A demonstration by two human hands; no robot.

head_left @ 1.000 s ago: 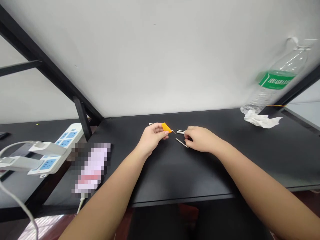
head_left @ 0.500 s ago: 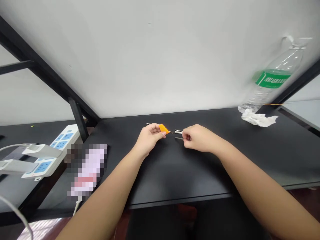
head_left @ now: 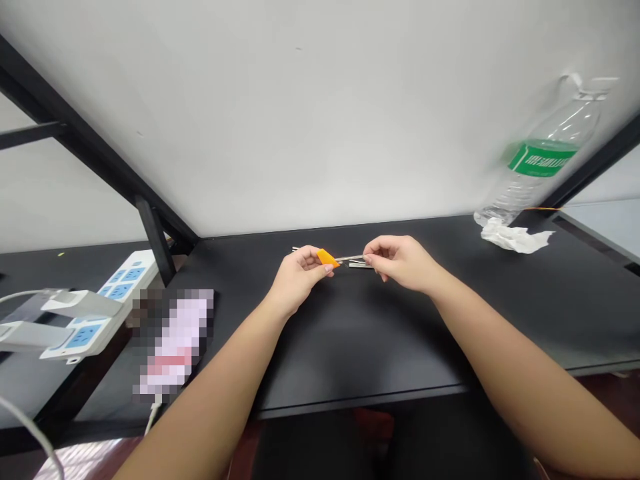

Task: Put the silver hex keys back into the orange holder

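Observation:
My left hand pinches a small flat orange piece between thumb and fingers, with a short metal tip at its right end. Closed on a thin grey metal strip, my right hand holds it level, its left end close to or touching the orange piece. Whether they touch I cannot tell. Just below the strip lie slim silver pieces on the black table, partly hidden by my right fingers. Another silver end peeks out behind my left hand.
A clear bottle with a green label stands by the wall at the right, crumpled tissue at its base. On the left are a white power strip with plugs and a blurred-out phone-like object with a cable. The black table has its front edge near me.
My right hand has risen slightly and turned, bringing the thin strip up from below the silver pieces to the orange piece. My left hand has hardly moved.

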